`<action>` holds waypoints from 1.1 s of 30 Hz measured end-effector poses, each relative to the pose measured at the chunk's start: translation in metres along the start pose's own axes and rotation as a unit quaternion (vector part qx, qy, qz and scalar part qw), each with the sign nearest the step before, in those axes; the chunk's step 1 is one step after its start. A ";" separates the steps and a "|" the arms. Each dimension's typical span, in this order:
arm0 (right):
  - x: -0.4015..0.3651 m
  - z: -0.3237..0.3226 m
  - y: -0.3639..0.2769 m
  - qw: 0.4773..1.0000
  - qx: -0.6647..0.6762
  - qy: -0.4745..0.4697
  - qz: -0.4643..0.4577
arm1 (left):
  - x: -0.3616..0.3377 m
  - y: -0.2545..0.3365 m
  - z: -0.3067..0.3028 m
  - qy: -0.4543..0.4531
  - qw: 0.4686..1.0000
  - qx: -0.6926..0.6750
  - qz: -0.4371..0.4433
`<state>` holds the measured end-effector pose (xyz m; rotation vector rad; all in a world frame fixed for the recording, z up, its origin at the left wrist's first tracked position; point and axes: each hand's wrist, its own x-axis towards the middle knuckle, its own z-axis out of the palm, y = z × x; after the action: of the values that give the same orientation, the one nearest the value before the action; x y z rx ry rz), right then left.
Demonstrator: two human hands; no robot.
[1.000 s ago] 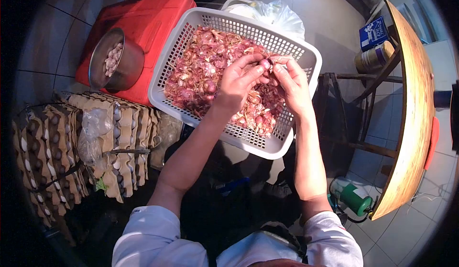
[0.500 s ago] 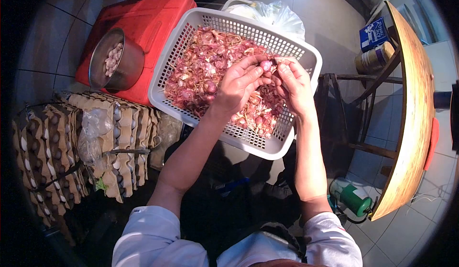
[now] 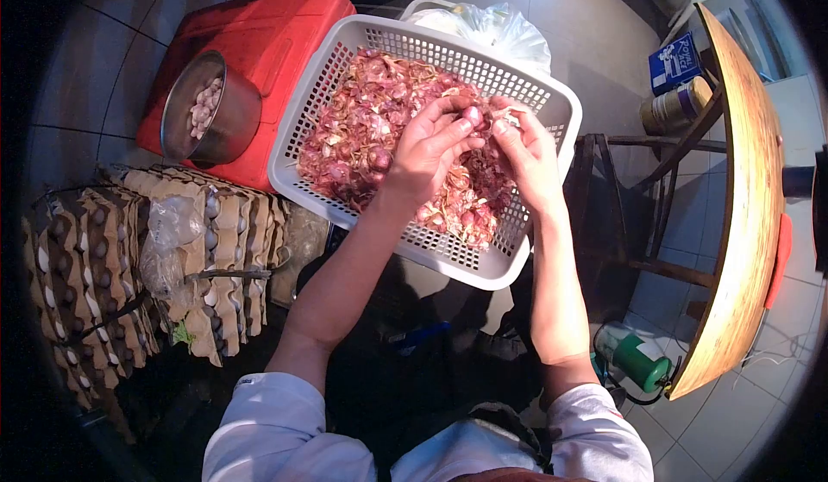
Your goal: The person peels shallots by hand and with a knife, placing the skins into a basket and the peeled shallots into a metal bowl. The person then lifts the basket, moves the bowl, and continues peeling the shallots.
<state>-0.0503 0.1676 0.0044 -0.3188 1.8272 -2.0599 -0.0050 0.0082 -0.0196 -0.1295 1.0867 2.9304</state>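
A grey plastic basket with slotted sides holds a heap of reddish-purple shallots and loose skins. Above the heap, my left hand pinches a small purple shallot between thumb and fingers. Close beside it on the right, my right hand has its thumb and fingertips pressed together around a piece of papery skin. The fingertips of both hands nearly meet at the shallot.
A metal pot with pale peeled pieces stands on a red box at the left. Below it are stacked egg trays. A clear plastic bag lies behind the basket. A wooden tabletop is at the right.
My right fingertips have shifted slightly away from the shallot, and the shallot has moved a little to the left in my left hand.
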 end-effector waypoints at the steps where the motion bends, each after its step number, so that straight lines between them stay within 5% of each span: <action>1: 0.000 0.001 0.001 0.999 -0.026 -0.017 -0.016 | 0.000 -0.001 0.001 0.008 1.000 0.007 0.008; 20: -0.004 0.006 -0.001 0.975 -0.193 -0.002 -0.111 | -0.001 0.002 0.002 0.014 0.993 0.090 0.069; 33: -0.002 0.002 0.006 0.994 -0.074 0.015 -0.075 | -0.001 0.001 0.005 0.000 0.997 0.066 0.036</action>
<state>-0.0470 0.1658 -0.0014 -0.4810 2.0367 -2.0403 -0.0040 0.0104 -0.0150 -0.0894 1.3078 2.9076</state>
